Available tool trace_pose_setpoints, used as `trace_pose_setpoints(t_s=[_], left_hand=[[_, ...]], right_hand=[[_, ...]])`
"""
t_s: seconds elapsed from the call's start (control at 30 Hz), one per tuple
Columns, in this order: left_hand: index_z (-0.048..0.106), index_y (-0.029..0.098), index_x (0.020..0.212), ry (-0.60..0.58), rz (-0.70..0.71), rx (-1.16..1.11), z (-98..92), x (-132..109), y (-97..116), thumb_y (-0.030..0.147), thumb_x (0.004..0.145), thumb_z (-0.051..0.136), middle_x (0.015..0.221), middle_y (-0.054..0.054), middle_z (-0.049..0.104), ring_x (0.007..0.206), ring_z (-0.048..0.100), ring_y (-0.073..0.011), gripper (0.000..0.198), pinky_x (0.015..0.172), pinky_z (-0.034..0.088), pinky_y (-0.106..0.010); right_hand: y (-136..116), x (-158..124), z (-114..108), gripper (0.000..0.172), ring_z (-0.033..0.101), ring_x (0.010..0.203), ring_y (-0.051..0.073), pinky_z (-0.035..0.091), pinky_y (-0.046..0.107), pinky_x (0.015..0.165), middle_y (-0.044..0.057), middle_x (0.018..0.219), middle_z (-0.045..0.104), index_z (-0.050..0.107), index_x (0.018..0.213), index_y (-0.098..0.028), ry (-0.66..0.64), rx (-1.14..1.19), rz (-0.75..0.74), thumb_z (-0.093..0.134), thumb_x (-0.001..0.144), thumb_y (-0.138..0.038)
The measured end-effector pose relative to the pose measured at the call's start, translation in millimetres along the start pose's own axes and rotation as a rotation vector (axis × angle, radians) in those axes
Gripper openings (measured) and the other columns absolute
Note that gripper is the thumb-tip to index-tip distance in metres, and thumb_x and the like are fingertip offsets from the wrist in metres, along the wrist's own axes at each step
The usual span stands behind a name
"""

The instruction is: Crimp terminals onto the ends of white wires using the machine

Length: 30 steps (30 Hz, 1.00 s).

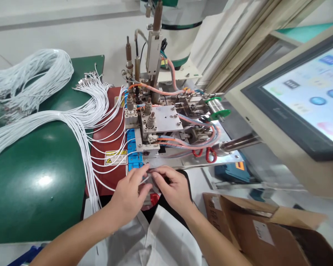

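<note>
Cable [145,180], thin and white, between left hand [130,192] and right hand [170,186] at the near edge of a bench machine [166,120]. Left hand: part-open, fingers bent, thumb well apart from forefinger, cable running between; contact with it not possible to tell. Right hand: thumb and forefinger pinched on the cable's end, other fingers curled inward. Just beyond the left fingertips, blue blocks [134,159] along the machine's left side, with further white cables [96,99] fanning leftward over a red-brown board [116,176] bearing a warning label [108,160]. Farther left, green table [39,210] with looped bundle [55,70] at its far end. To the right, green-flanged spool [216,107], touchscreen [308,85] and, nearer, open cardboard box [266,236].
</note>
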State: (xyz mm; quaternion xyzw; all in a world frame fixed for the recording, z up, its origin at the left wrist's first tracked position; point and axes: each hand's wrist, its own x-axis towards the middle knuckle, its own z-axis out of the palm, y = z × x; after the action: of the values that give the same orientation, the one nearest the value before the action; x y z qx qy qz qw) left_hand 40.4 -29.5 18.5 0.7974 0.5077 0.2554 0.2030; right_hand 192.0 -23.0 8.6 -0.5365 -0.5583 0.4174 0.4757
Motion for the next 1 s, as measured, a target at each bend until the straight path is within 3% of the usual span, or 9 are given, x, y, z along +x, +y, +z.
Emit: trace_pose_setpoints(t_s=[0.13, 0.2, 0.27, 0.37, 0.47, 0.53, 0.7, 0.8, 1.0], left_hand=[[0.052, 0.012, 0.112, 0.147, 0.294, 0.287, 1.9, -3, -5, 0.011, 0.084, 0.045, 0.087, -0.008, 0.065, 0.081, 0.062, -0.0169, 0.029, 0.072, 0.051, -0.027], [0.055, 0.011, 0.109, 0.173, 0.336, 0.331, 1.3, -2, -8, 0.008, 0.082, 0.047, 0.088, -0.009, 0.066, 0.083, 0.062, -0.0183, 0.028, 0.074, 0.050, -0.029], [0.059, 0.013, 0.101, 0.183, 0.266, 0.263, 0.4, 0, -9, 0.009, 0.082, 0.048, 0.088, -0.008, 0.066, 0.082, 0.062, -0.0176, 0.022, 0.074, 0.050, -0.028], [0.063, 0.016, 0.085, 0.150, -0.019, -0.027, -0.7, 6, -8, 0.017, 0.082, 0.050, 0.081, -0.004, 0.066, 0.075, 0.061, -0.0140, 0.013, 0.071, 0.049, -0.024], [0.062, 0.017, 0.078, 0.047, -0.308, -0.338, -2.0, 10, -6, 0.023, 0.080, 0.053, 0.074, -0.001, 0.064, 0.068, 0.059, -0.0122, 0.011, 0.064, 0.047, -0.021], [0.061, 0.016, 0.075, -0.037, -0.404, -0.467, -3.1, 11, -6, 0.025, 0.079, 0.053, 0.069, 0.000, 0.062, 0.063, 0.056, -0.0117, 0.013, 0.060, 0.045, -0.021], [0.062, 0.016, 0.080, -0.186, -0.487, -0.659, -5.1, 11, -8, 0.023, 0.077, 0.054, 0.075, -0.002, 0.064, 0.068, 0.057, -0.0125, 0.011, 0.063, 0.045, -0.021], [0.063, 0.016, 0.083, -0.156, -0.458, -0.646, -5.2, 11, -9, 0.023, 0.076, 0.055, 0.078, -0.002, 0.065, 0.071, 0.057, -0.0130, 0.013, 0.066, 0.045, -0.022], [0.062, 0.016, 0.072, -0.060, -0.492, -0.568, -9.7, 10, -4, 0.026, 0.079, 0.052, 0.062, 0.001, 0.058, 0.056, 0.050, -0.0093, 0.016, 0.056, 0.040, -0.019]], right_hand=[[-2, -1, 9, 0.015, 0.048, 0.051, 0.010, 0.041, 0.022, 0.050, -0.002, 0.054, 0.055, 0.060, 0.060, -0.016, 0.030, 0.135, 0.182, 0.058, 0.072, -0.023], [0, -3, 13, 0.016, 0.046, 0.049, 0.009, 0.039, 0.021, 0.049, -0.003, 0.053, 0.054, 0.060, 0.060, -0.016, 0.079, 0.247, 0.262, 0.060, 0.072, -0.026], [4, -4, 16, 0.016, 0.046, 0.050, 0.008, 0.040, 0.021, 0.051, -0.003, 0.054, 0.054, 0.061, 0.061, -0.016, 0.138, 0.368, 0.290, 0.060, 0.073, -0.028], [9, -3, 17, 0.015, 0.049, 0.056, 0.009, 0.042, 0.021, 0.056, -0.002, 0.059, 0.057, 0.064, 0.071, -0.018, 0.207, 0.488, 0.273, 0.057, 0.076, -0.030], [8, 0, 15, 0.014, 0.054, 0.062, 0.012, 0.044, 0.024, 0.059, 0.001, 0.067, 0.061, 0.067, 0.079, -0.019, 0.092, 0.462, 0.256, 0.059, 0.074, -0.030], [6, 2, 12, 0.010, 0.056, 0.067, 0.014, 0.045, 0.026, 0.062, 0.002, 0.072, 0.061, 0.067, 0.075, -0.018, -0.022, 0.405, 0.208, 0.062, 0.071, -0.027], [0, 6, 6, 0.008, 0.054, 0.064, 0.013, 0.043, 0.026, 0.061, 0.001, 0.067, 0.057, 0.061, 0.064, -0.017, -0.143, 0.216, 0.128, 0.060, 0.071, -0.020], [-1, 6, 8, 0.009, 0.052, 0.063, 0.013, 0.042, 0.026, 0.060, 0.001, 0.068, 0.056, 0.060, 0.064, -0.017, -0.114, 0.197, 0.147, 0.059, 0.072, -0.021], [2, 6, 13, 0.009, 0.052, 0.065, 0.012, 0.042, 0.026, 0.062, 0.000, 0.069, 0.057, 0.062, 0.069, -0.018, -0.126, 0.470, 0.257, 0.060, 0.073, -0.026]])
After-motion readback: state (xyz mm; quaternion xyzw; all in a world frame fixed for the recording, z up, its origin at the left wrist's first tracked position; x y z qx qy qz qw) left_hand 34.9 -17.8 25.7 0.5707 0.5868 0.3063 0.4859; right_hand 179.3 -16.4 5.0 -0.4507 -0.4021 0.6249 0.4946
